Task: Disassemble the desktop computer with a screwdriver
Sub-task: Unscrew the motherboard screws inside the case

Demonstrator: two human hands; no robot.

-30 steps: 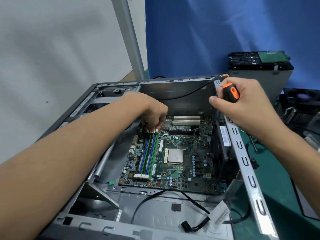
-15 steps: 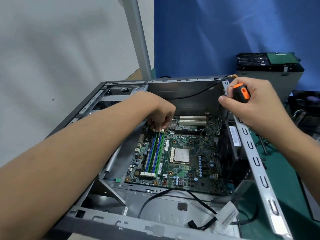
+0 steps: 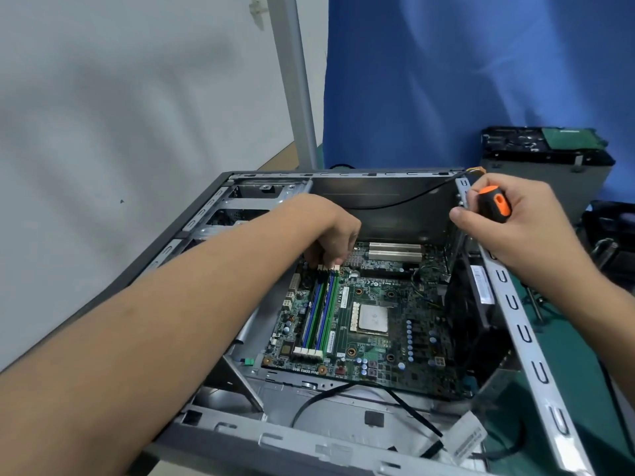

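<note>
An open grey computer case [image 3: 525, 338] lies on its side with a green motherboard [image 3: 378, 324] on its floor. My left hand [image 3: 330, 231] reaches down into the case, its curled fingertips at the white latches at the far end of the green and blue memory slots [image 3: 321, 310]. What the fingers pinch is hidden. My right hand [image 3: 522, 231] rests on the case's right rail and grips a screwdriver [image 3: 494, 204] by its black and orange handle. The shaft is hidden behind the hand.
Black cables [image 3: 350, 393] and a white label tag [image 3: 467, 438] lie on the case floor at the front. A removed drive cage with a hard disk [image 3: 546, 156] stands at the back right on the green mat [image 3: 577, 365]. A grey post [image 3: 295, 80] rises behind the case.
The view has shifted a little. My left hand stays at the far memory latches and my right hand still holds the screwdriver at the case rail.
</note>
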